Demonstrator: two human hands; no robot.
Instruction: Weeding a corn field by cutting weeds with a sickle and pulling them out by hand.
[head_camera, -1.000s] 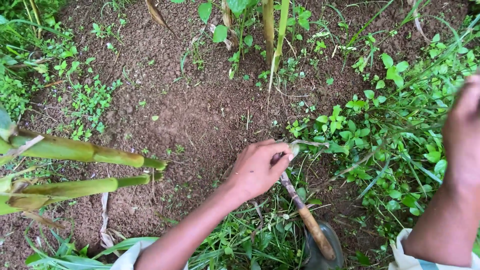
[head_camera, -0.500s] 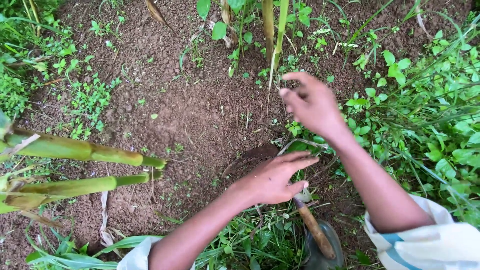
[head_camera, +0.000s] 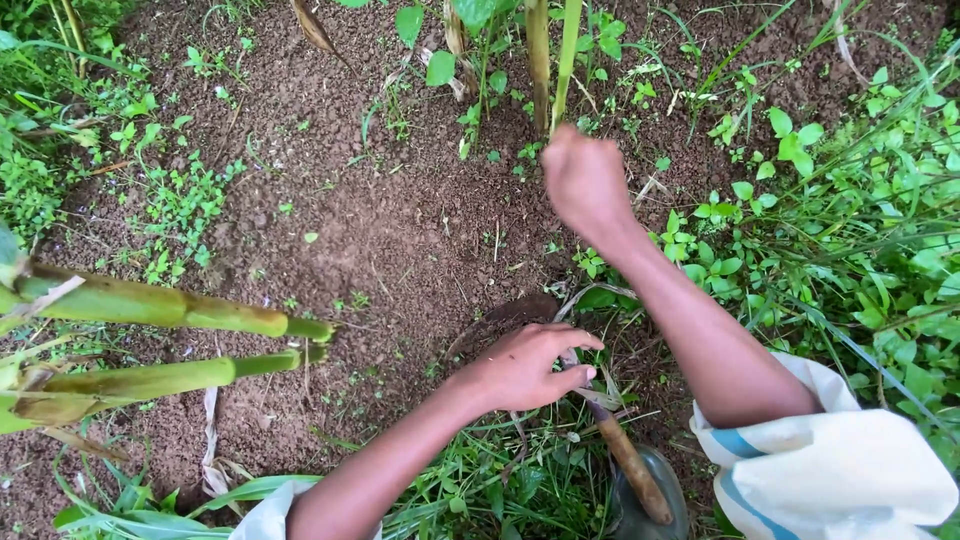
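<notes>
Right hand (head_camera: 585, 180) gripping green stalk (head_camera: 563, 60), left hand (head_camera: 530, 365) loosely curled over tool handle (head_camera: 628, 462)

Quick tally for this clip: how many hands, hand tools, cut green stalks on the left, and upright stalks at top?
Hands: 2, left hand, right hand
Wooden-handled tool: 1
Cut stalks at left: 2
Upright stalks at top: 2
Total: 7

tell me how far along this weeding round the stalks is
Done: the bare soil in the middle looks cleared of weeds. In hand: the right hand closes its grip at the base of the upright green stalks, while the left hand rests over the wooden tool handle. Left: dense weeds on the right.
</notes>
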